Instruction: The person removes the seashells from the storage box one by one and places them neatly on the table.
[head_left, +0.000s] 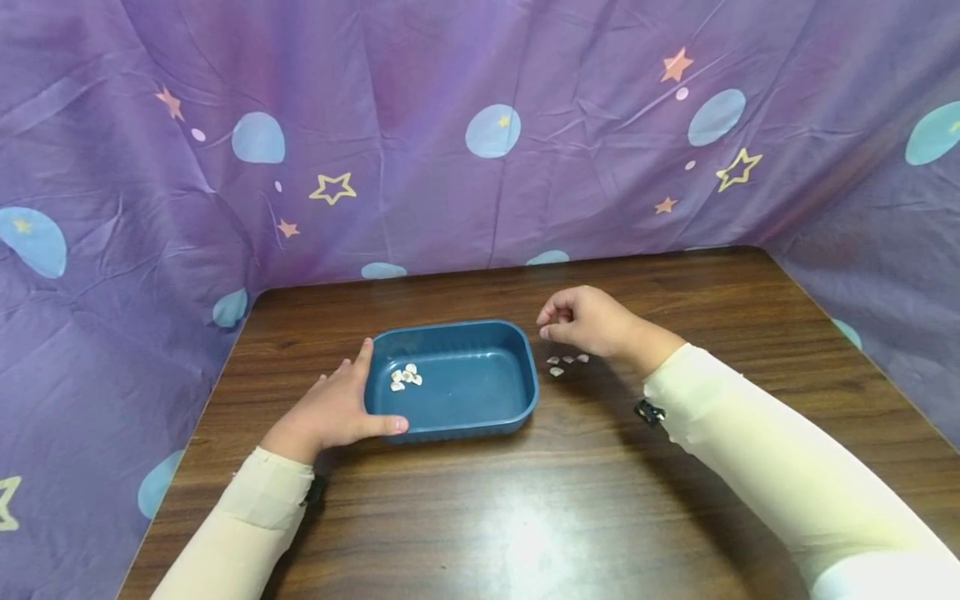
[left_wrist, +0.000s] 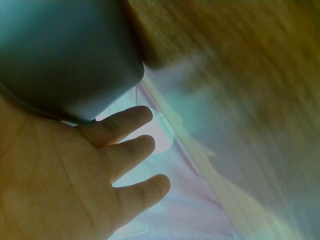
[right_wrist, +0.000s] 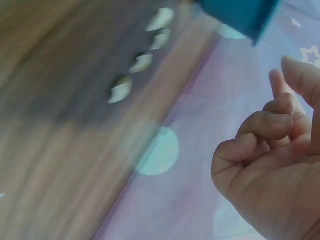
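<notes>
A blue rectangular plastic tray (head_left: 457, 421) stands on the table. My left hand (head_left: 335, 410) rests against its left end, thumb on the near rim and index finger by the far left corner; in the left wrist view the other fingers (left_wrist: 132, 155) stretch out past it. Several small whitish shell-like pieces (head_left: 407, 374) lie inside the tray, at its left. More such pieces (head_left: 556, 371) lie on the table just right of the tray. Above and behind these hovers my right hand (head_left: 588, 321), fingers loosely bent, with nothing visible between thumb and index finger.
The brown wood-grain table (head_left: 450, 517) has a bright glare spot near its front. A purple cloth (head_left: 420, 208) with stars and blue spots hangs behind the table and along both sides.
</notes>
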